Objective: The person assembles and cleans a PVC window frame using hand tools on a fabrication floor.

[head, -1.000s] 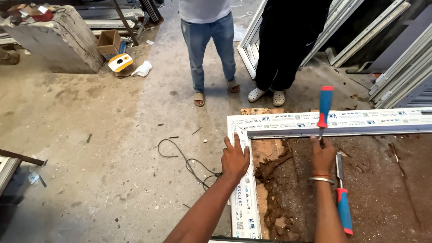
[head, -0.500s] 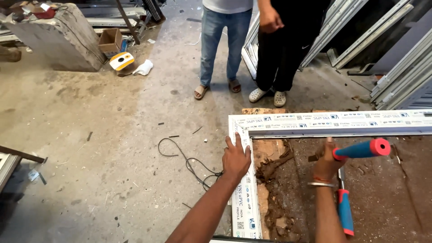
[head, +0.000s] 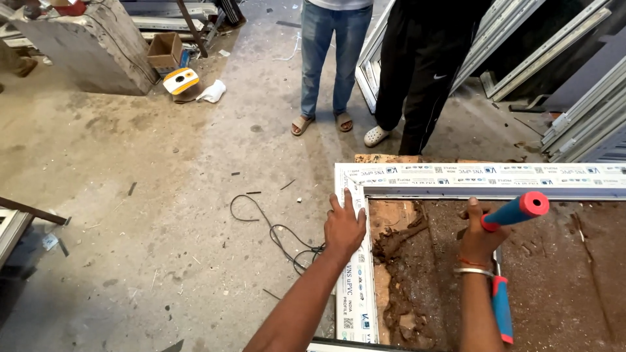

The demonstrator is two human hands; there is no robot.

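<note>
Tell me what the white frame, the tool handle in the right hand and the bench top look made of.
White frame: probably extruded plastic under printed protective film; hollow stepped section, square mitred corner.
Tool handle in the right hand: looks like rubbery moulded grip, matte blue and red.
Bench top: apparently worn wood board, brown, crumbling, fibrous.

Two people (head: 378,65) are standing beyond a black cable (head: 274,228), with a cardboard box (head: 164,51) lying further left.

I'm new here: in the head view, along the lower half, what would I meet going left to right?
Black cable on the floor → left hand pressing the white frame → right hand gripping a red-and-blue tool handle.
</note>
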